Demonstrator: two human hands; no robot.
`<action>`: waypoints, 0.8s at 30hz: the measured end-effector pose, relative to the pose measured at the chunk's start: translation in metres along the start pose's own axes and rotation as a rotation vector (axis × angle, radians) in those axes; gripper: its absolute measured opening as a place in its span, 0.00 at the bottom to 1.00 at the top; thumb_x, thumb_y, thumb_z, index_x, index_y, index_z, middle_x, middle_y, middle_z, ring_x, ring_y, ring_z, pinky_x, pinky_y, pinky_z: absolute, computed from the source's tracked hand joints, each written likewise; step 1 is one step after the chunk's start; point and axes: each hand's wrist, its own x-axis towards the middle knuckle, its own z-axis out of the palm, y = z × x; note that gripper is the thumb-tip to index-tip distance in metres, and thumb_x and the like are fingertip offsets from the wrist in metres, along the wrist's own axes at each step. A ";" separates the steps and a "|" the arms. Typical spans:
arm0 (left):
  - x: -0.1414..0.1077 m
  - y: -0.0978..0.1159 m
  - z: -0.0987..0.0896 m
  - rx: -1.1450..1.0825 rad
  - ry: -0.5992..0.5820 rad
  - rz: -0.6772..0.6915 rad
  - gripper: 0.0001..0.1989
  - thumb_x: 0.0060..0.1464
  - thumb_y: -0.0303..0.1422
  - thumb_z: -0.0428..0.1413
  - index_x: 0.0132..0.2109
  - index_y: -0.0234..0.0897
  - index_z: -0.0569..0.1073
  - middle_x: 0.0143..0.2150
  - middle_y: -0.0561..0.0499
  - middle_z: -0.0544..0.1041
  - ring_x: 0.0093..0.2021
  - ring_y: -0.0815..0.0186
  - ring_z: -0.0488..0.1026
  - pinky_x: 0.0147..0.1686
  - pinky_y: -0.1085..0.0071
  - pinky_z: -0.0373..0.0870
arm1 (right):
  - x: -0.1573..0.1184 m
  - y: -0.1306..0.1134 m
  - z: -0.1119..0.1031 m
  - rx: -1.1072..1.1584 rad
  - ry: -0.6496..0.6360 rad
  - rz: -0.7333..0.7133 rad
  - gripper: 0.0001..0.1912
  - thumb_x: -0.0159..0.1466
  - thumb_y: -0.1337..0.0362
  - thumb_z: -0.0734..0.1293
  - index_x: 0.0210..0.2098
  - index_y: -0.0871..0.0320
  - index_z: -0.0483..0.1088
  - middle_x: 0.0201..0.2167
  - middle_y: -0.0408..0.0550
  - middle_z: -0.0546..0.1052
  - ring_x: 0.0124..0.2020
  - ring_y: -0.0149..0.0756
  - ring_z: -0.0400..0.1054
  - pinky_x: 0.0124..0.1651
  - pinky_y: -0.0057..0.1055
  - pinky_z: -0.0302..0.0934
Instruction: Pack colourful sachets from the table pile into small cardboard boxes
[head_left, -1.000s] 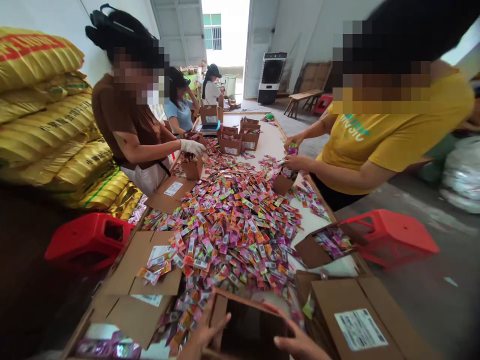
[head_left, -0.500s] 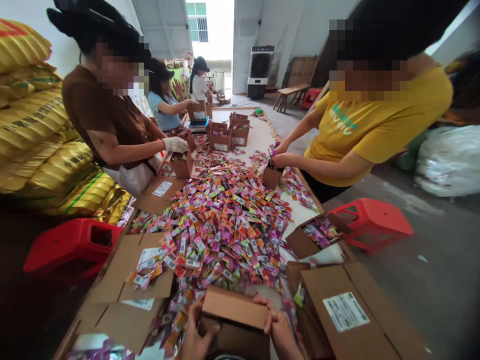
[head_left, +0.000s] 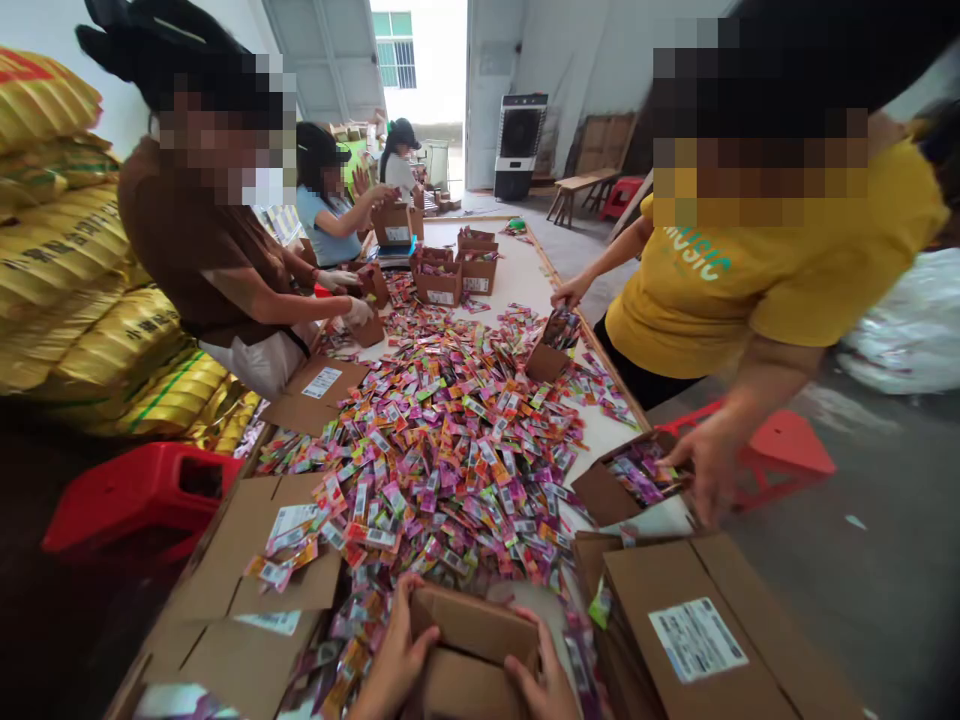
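A small brown cardboard box [head_left: 466,650] sits at the near edge of the table, its top flaps folded down. My left hand [head_left: 396,656] presses on its left side and my right hand [head_left: 541,676] grips its right side. Just beyond the box spreads a big heap of small colourful sachets [head_left: 450,450] in pink, orange and purple, covering the middle of the long white table [head_left: 525,280].
A flattened carton [head_left: 255,590] lies left, a larger labelled carton [head_left: 697,640] right. A person in yellow reaches to an open box of sachets [head_left: 637,475]. A person in brown works at a box [head_left: 367,325]. Red stools [head_left: 135,490] flank the table.
The box's top flap has gone from open to folded down under my hands. The person in yellow has swung a hand from the far small box to the open box near me.
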 end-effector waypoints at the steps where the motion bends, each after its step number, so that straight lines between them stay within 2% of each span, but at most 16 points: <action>1: 0.002 -0.003 0.004 0.107 0.034 0.009 0.30 0.52 0.32 0.48 0.60 0.26 0.51 0.63 0.29 0.58 0.65 0.52 0.55 0.65 0.51 0.50 | 0.002 -0.001 0.002 -0.050 0.037 -0.011 0.28 0.53 0.53 0.65 0.51 0.60 0.64 0.52 0.60 0.72 0.55 0.50 0.66 0.60 0.43 0.59; 4: 0.002 -0.007 0.007 0.497 0.195 0.096 0.26 0.52 0.25 0.47 0.59 0.34 0.62 0.63 0.35 0.62 0.62 0.50 0.61 0.58 0.49 0.61 | 0.008 -0.002 0.006 -0.142 0.128 -0.040 0.23 0.52 0.56 0.65 0.46 0.59 0.67 0.46 0.60 0.75 0.51 0.52 0.69 0.56 0.47 0.63; 5: 0.000 -0.005 0.006 0.627 0.256 0.192 0.26 0.52 0.24 0.47 0.59 0.38 0.64 0.64 0.37 0.62 0.63 0.50 0.61 0.57 0.48 0.62 | 0.009 -0.001 0.007 -0.146 0.144 -0.055 0.22 0.52 0.56 0.66 0.45 0.59 0.68 0.46 0.60 0.76 0.50 0.53 0.70 0.55 0.48 0.64; 7: -0.007 0.003 -0.002 0.869 0.313 0.525 0.30 0.52 0.22 0.48 0.61 0.47 0.63 0.66 0.42 0.61 0.66 0.52 0.55 0.62 0.48 0.54 | 0.009 0.002 0.009 -0.122 0.173 -0.085 0.23 0.51 0.54 0.66 0.44 0.58 0.69 0.45 0.59 0.76 0.50 0.55 0.70 0.54 0.50 0.64; 9: -0.012 0.019 -0.011 1.034 0.218 0.877 0.29 0.56 0.28 0.50 0.64 0.49 0.60 0.67 0.42 0.59 0.69 0.54 0.50 0.66 0.48 0.39 | 0.008 0.006 0.008 -0.078 0.184 -0.082 0.24 0.53 0.49 0.65 0.44 0.57 0.69 0.45 0.58 0.77 0.50 0.54 0.70 0.54 0.50 0.64; 10: -0.013 0.029 -0.016 1.073 0.120 0.984 0.29 0.58 0.36 0.51 0.65 0.49 0.57 0.67 0.39 0.58 0.69 0.52 0.50 0.66 0.46 0.36 | 0.008 0.008 0.006 -0.045 0.166 -0.057 0.24 0.55 0.47 0.63 0.44 0.57 0.69 0.45 0.57 0.77 0.49 0.52 0.70 0.54 0.49 0.65; 11: -0.013 0.039 -0.019 1.088 0.000 1.029 0.32 0.57 0.45 0.51 0.67 0.49 0.55 0.68 0.35 0.57 0.68 0.48 0.51 0.65 0.42 0.39 | 0.009 0.009 0.002 -0.010 0.140 -0.020 0.25 0.58 0.45 0.60 0.44 0.56 0.70 0.45 0.56 0.77 0.50 0.50 0.70 0.53 0.47 0.66; 13: -0.007 0.058 -0.022 1.088 -0.247 0.943 0.43 0.51 0.54 0.54 0.68 0.52 0.47 0.68 0.30 0.52 0.67 0.39 0.53 0.58 0.33 0.52 | 0.018 0.010 -0.009 0.019 0.162 0.042 0.29 0.63 0.42 0.53 0.46 0.57 0.69 0.47 0.56 0.76 0.50 0.47 0.70 0.54 0.44 0.65; 14: -0.004 0.066 -0.022 1.082 -0.364 0.862 0.49 0.46 0.51 0.61 0.68 0.56 0.43 0.68 0.28 0.51 0.66 0.36 0.53 0.54 0.31 0.56 | 0.026 0.009 -0.015 -0.010 0.223 0.035 0.31 0.64 0.42 0.51 0.48 0.59 0.69 0.49 0.58 0.75 0.52 0.47 0.69 0.55 0.45 0.64; 15: 0.000 0.072 -0.022 1.077 -0.472 0.783 0.56 0.40 0.43 0.67 0.67 0.61 0.40 0.68 0.28 0.49 0.65 0.35 0.53 0.52 0.29 0.58 | 0.035 0.007 -0.020 -0.077 0.312 -0.007 0.34 0.64 0.41 0.51 0.50 0.62 0.67 0.50 0.61 0.73 0.53 0.49 0.67 0.57 0.47 0.62; 17: 0.004 0.079 -0.026 1.061 -0.569 0.640 0.65 0.29 0.30 0.71 0.66 0.67 0.39 0.69 0.30 0.48 0.65 0.34 0.51 0.53 0.28 0.55 | 0.057 0.004 -0.024 -0.300 0.493 -0.173 0.37 0.63 0.42 0.54 0.56 0.68 0.63 0.55 0.67 0.68 0.59 0.53 0.61 0.60 0.52 0.56; 18: 0.002 0.078 -0.031 1.043 -0.548 0.600 0.65 0.27 0.29 0.71 0.66 0.68 0.41 0.69 0.30 0.49 0.65 0.33 0.52 0.53 0.28 0.55 | 0.066 0.004 -0.021 -0.430 0.543 -0.270 0.38 0.63 0.44 0.56 0.59 0.70 0.59 0.58 0.69 0.65 0.61 0.55 0.57 0.61 0.53 0.54; 19: -0.003 0.076 -0.039 1.023 -0.473 0.571 0.62 0.29 0.32 0.70 0.65 0.68 0.44 0.68 0.30 0.52 0.65 0.33 0.53 0.52 0.28 0.56 | 0.075 0.005 -0.013 -0.557 0.549 -0.364 0.38 0.63 0.47 0.58 0.63 0.69 0.55 0.61 0.70 0.61 0.64 0.56 0.53 0.62 0.55 0.52; 21: -0.021 0.070 -0.063 0.942 -0.203 0.506 0.50 0.35 0.42 0.68 0.63 0.67 0.54 0.65 0.31 0.59 0.62 0.33 0.59 0.50 0.30 0.60 | 0.088 0.012 0.011 -0.792 0.430 -0.545 0.36 0.63 0.57 0.61 0.67 0.62 0.48 0.66 0.65 0.54 0.67 0.56 0.45 0.63 0.57 0.49; 22: -0.034 0.067 -0.078 0.875 0.008 0.390 0.43 0.36 0.43 0.67 0.60 0.68 0.60 0.65 0.36 0.61 0.63 0.36 0.59 0.53 0.33 0.59 | 0.094 0.017 0.026 -0.887 0.325 -0.638 0.38 0.61 0.62 0.62 0.68 0.57 0.47 0.67 0.61 0.52 0.68 0.55 0.43 0.64 0.58 0.47; 24: -0.063 0.065 -0.109 0.530 0.333 0.065 0.33 0.34 0.42 0.67 0.52 0.66 0.71 0.61 0.49 0.66 0.62 0.43 0.62 0.58 0.42 0.59 | 0.110 0.024 0.056 -1.017 0.098 -0.801 0.41 0.58 0.70 0.62 0.68 0.47 0.46 0.69 0.53 0.51 0.70 0.52 0.40 0.64 0.57 0.47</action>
